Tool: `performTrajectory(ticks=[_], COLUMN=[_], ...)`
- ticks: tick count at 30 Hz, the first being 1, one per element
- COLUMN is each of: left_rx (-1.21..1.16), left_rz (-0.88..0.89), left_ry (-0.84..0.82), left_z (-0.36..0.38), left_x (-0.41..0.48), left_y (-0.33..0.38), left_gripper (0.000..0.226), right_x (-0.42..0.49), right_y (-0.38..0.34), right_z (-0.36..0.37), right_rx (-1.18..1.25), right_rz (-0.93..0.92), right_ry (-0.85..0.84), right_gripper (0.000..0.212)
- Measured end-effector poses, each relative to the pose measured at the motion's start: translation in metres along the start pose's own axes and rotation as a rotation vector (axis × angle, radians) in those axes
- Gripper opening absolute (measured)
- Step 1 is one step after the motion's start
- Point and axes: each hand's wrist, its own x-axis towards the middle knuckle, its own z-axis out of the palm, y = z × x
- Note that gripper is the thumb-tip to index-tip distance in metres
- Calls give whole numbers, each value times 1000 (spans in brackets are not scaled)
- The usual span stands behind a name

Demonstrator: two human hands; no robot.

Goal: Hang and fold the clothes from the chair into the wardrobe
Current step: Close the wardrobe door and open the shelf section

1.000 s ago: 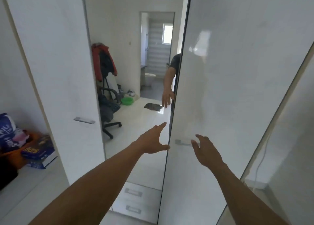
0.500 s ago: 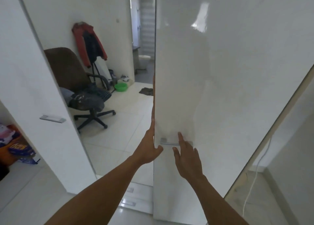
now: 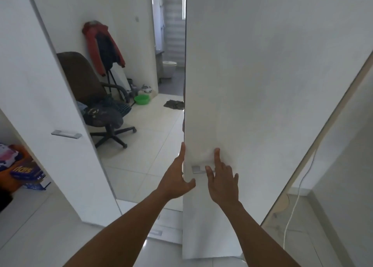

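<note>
A: Where are the hands?

B: Both are at the white door in the middle. The left hand is at the door's free edge, fingers spread and pointing up, thumb across the front face. The right hand lies flat on the front, forefinger stretched up past the metal handle, the other fingers over the handle's right end.

A: So is either grip closed on anything?

B: No. Both grips are loose, fingers apart, wrapped around nothing. The right covers part of the handle but does not clasp it.

A: And the clothes?

B: On the chair, seen in the mirror to the left of the door. A dark heap of clothes lies on the seat. A red and dark jacket hangs behind the chair, and a green basin sits on the floor near it; I cannot tell what is in the basin.

A: Anything inside the wardrobe?

B: At far left a second door stands ajar. Beside it, on a shelf, an orange container holds a pink and white bundle; a blue box lies just in front of it. Two drawers show below the mirror, both shut.
</note>
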Motion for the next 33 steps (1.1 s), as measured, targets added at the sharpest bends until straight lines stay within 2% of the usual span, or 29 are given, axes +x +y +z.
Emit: performTrajectory(ticks=[4,8,14,19,22,26,33], left_rx=[10,5,-41,-30,-52,-69,-136], left_rz=[67,121,110,252,327,388,488], left_ry=[-23,-102,-211,-360,-358,-401,-378], left_z=[2,2,24,46,65,99,177], left_x=[-47,-98,-156,-177,-180,-181,-173], left_y=[18,42,83,131,170,215,282], left_gripper=[120,110,121,119,117,104,103], right_x=[-38,-80,-145,-191,-213,-237,-256], right_y=[0,-4,-37,-54,-42,-14,68], right_z=[-16,-56,-137,-210,-243,-281,-328], right_rx=[146,308,276,115,74,19,66], right_rz=[17,18,-124,-228,-202,-164,-99], right_ry=[-45,-92,149,308,388,462,583], right_gripper=[66,57,55,58,58,59,68])
